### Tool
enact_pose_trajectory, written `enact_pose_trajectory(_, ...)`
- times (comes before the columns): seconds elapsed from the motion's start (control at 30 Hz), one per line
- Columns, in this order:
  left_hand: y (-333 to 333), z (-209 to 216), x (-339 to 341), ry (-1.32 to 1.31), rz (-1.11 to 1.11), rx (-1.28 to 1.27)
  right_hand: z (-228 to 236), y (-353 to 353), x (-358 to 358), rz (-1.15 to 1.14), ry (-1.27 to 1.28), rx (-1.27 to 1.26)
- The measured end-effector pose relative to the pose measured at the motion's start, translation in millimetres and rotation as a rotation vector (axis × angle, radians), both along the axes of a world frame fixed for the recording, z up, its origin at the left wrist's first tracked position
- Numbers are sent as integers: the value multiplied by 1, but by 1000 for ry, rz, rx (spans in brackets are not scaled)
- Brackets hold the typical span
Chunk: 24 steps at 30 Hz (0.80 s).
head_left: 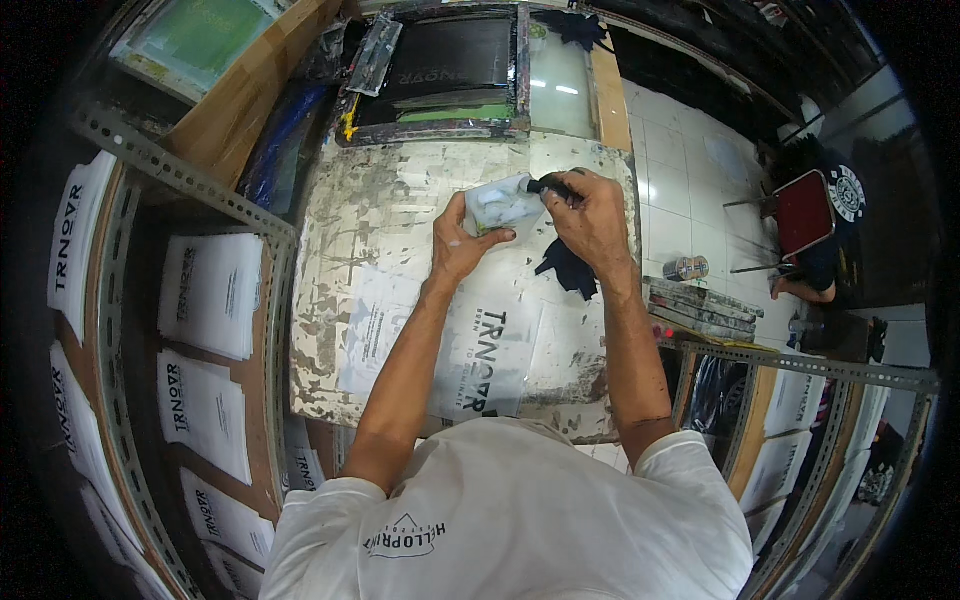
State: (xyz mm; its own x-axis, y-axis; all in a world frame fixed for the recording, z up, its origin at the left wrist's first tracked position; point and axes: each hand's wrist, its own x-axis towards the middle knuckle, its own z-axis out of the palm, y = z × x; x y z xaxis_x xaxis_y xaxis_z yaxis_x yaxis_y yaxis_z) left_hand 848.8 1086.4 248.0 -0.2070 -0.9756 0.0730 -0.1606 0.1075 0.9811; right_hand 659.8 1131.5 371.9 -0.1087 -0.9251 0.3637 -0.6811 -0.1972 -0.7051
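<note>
My left hand (462, 240) is closed around a translucent white plastic container (497, 206), held tilted above the table with whitish contents or smears showing through its wall. My right hand (592, 215) is closed at the container's right end. Between its fingers is a small black piece (540, 186), which touches that end; it looks like cloth, but the fingers partly hide it. A dark rag (568, 270) lies on the table below my right wrist. Beneath my forearms, printed translucent plastic bags (500, 350) rest on the stained white tabletop (335, 230).
At the table's far end lies a framed printing screen (460, 130) with a squeegee (376, 55) on its left. Metal racks with stacked printed sheets (210, 300) flank both sides. On the right floor are a tin can (686, 268), a red chair (803, 215) and another person (845, 200).
</note>
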Motion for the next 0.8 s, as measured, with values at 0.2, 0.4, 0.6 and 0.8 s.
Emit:
enact_pose_trajectory(0.2,0,18,2,-196,42,-254,-1,5,-19,-27,102,-12)
enact_pose_trajectory(0.4,-3,64,18,-482,-46,-617,-11,15,-23,-83,15,39)
enact_pose_trajectory(0.6,-6,102,30,-727,-167,-806,-59,20,-11,-147,-337,181)
enact_pose_trajectory(0.8,-11,108,32,-785,-207,-840,-83,21,-3,-190,-433,158)
